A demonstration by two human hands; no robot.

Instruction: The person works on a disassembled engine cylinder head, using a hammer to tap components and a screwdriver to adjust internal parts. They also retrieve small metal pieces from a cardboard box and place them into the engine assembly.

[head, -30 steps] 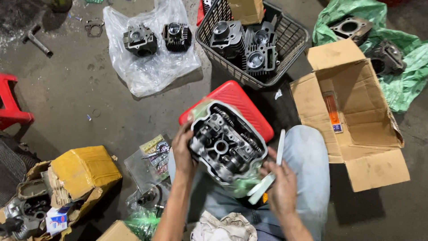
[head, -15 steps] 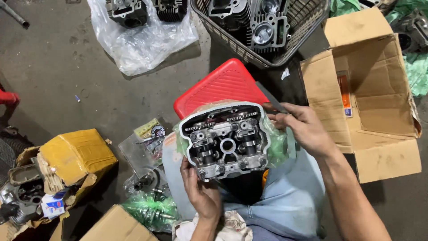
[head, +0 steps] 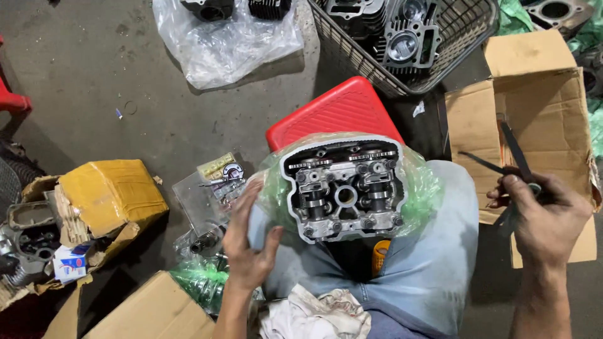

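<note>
Since the frame half a second earlier, the right hand [head: 540,216] has left the cylinder head [head: 342,189] and swung out to the right edge of the frame, over the open cardboard box [head: 534,119]. Its fingers are now curled around a pair of thin dark blades, probably feeler gauges [head: 512,154]; exact identification is not possible. The cylinder head is no longer steadied from both sides. It rests at frame centre on the lap, camshaft side up, in its green plastic wrap [head: 421,188], in front of the red stool [head: 333,113]. The left hand [head: 248,242] has shifted from below the head to its left flank, fingers spread and slightly bent against the wrap. Judgement: support now depends on the left hand and the lap alone. The view has also drawn closer: the wire basket [head: 358,56] of engine parts sits cropped at the upper edge, and the yellow box [head: 110,191] remains at lower left.
</note>
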